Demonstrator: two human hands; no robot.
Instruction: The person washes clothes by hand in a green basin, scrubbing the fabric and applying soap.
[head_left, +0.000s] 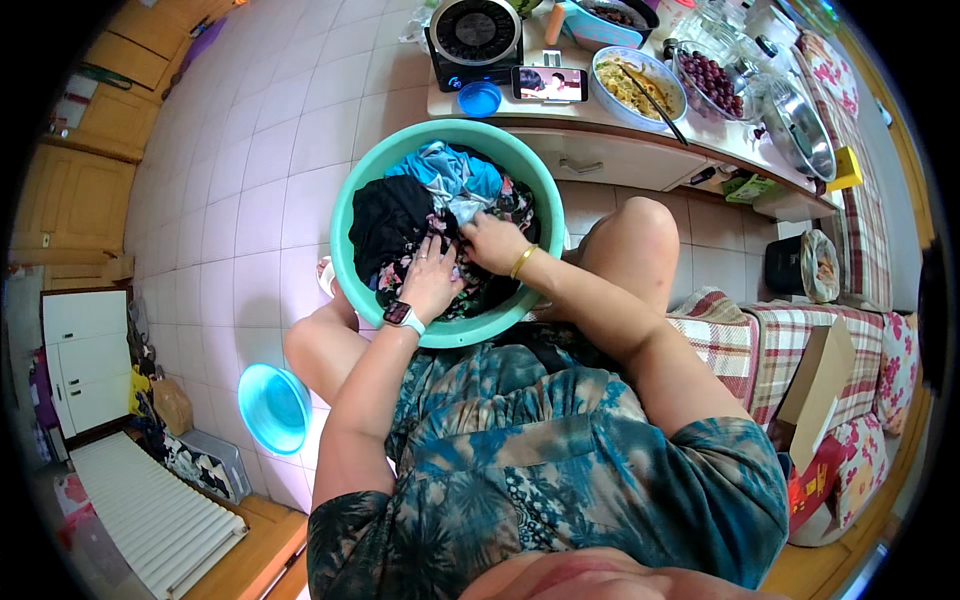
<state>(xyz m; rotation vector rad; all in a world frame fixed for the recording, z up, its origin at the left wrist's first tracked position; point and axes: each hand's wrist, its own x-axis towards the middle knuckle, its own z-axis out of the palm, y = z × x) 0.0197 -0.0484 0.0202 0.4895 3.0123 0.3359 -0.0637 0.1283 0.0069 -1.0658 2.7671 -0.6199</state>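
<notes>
A green plastic basin (448, 339) rests between my knees, filled with clothes. My left hand (431, 279), wearing a ring and a white-strapped smartwatch (403, 316), presses flat with fingers spread on a black floral cloth (391, 276). Close beside it, my right hand (495, 244) has its fingers curled into the same floral fabric; the fingertips are partly hidden and slightly blurred. A gold bangle (524, 261) circles that wrist. Plain black cloth (386, 221) lies at the basin's left, and a blue and pale grey garment (450, 176) is bunched at the far side.
Past the basin, a table (551, 118) bears an electric cooktop (478, 34), a phone (550, 84), a food bowl (637, 86) with chopsticks and a grape bowl (709, 82). A blue basin (274, 409) sits on the floor at left. A plaid-covered sofa (810, 330) stands at right.
</notes>
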